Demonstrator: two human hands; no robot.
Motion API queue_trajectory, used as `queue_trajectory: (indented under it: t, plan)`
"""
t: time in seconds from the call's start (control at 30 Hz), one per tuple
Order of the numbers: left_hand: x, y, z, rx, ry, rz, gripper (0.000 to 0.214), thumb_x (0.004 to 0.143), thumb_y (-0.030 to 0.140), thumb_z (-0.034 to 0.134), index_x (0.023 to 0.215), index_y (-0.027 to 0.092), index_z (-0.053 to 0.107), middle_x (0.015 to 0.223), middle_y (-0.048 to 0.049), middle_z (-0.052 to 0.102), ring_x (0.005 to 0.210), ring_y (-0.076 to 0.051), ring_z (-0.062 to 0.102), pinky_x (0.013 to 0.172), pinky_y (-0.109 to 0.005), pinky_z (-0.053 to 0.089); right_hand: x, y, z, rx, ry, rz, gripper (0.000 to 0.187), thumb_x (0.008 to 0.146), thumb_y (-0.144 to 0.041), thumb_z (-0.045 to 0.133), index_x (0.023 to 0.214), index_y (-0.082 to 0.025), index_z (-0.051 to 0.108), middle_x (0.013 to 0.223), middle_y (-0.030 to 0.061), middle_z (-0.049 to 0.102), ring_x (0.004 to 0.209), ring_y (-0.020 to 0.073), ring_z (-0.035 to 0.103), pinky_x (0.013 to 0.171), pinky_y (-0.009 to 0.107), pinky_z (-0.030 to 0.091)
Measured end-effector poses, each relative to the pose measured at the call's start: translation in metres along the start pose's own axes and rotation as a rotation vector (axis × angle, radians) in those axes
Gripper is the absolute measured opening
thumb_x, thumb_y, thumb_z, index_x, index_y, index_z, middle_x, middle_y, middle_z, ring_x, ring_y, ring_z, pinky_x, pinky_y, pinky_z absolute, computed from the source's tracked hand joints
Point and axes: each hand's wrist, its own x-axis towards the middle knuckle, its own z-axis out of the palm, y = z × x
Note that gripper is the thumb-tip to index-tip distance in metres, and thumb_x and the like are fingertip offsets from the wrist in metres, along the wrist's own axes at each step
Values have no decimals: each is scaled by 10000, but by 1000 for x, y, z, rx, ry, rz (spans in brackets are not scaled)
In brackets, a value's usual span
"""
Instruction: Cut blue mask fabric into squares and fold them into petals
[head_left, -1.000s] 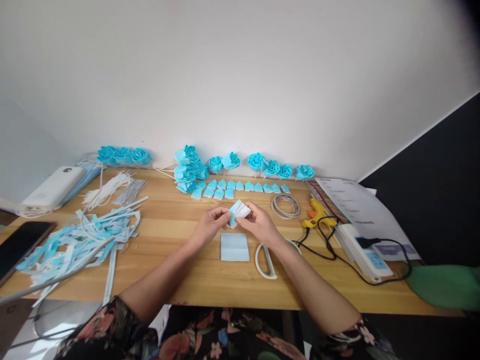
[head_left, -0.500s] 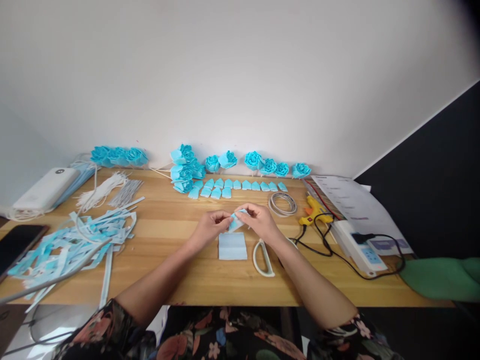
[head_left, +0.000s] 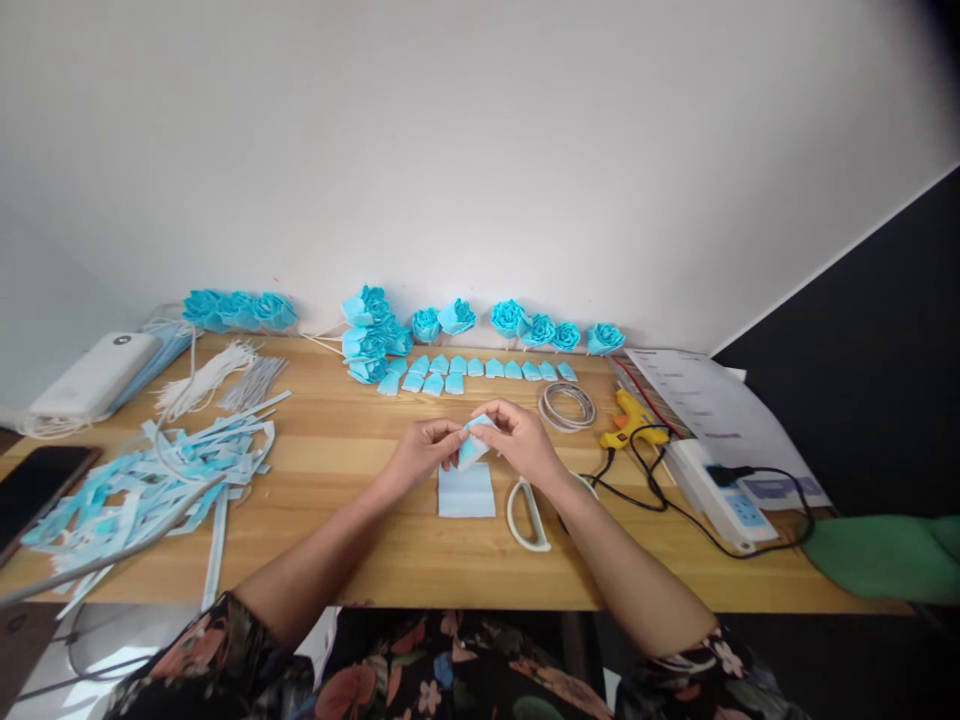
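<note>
Left hand (head_left: 424,450) and right hand (head_left: 519,440) both pinch the small blue piece (head_left: 472,453), seemingly to steady it, with a pale square (head_left: 466,499) lying flat nearby, presumably for easy reach!

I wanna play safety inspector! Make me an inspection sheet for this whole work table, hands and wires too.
Surface: wooden table, light brown, with things spread across it.
Job's things: small blue-and-white piece in the hands; pale blue sheet flat below it; cut blue pieces in rows; blue flowers by the wall.
Clutter: heap of strips; phone lying flat.
Grips: left grip and right grip both pinch the small piece.
Cables: black cord plugged into the power strip; grey cord across the strips.
Surroundings: white wall behind; green thing at right, can't tell what.
</note>
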Motion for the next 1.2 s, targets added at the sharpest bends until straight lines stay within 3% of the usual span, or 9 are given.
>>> queue_trajectory:
  t: [0.2, 0.37, 0.57, 1.2]
  plan:
    - [1, -2, -2, -21, 69, 4, 395, 730, 524, 647, 598, 157, 581, 468, 22, 541, 429, -88, 471, 477, -216, 376, -1, -6, 1, -156, 39, -177, 49, 816, -240, 627, 832, -220, 669, 827, 23, 687, 777, 185, 623, 749, 305, 479]
    - [2, -3, -3, -119, 88, -28, 373, 708, 503, 673, 641, 144, 600, 484, 24, 547, 430, -92, 495, 480, -220, 396, 1, -5, 2, -263, -10, -397, 214, 789, -93, 550, 831, -252, 685, 957, 33, 704, 930, 209, 634, 875, 374, 461]
    - [0, 0, -3, -202, 73, -43, 382, 695, 507, 700, 683, 132, 631, 518, 14, 569, 460, -94, 513, 511, -230, 422, 1, -1, 2, -289, -10, -418, 236, 781, -75, 549, 837, -255, 690, 984, 34, 702, 937, 206, 636, 876, 373, 461]
    - [2, -3, -2, -135, 102, 31, 360, 705, 476, 709, 749, 122, 664, 607, 9, 587, 503, -91, 504, 511, -226, 426, 0, -4, 0, -298, -31, -422, 216, 777, -62, 530, 801, -224, 671, 985, 42, 702, 949, 203, 643, 885, 366, 460]
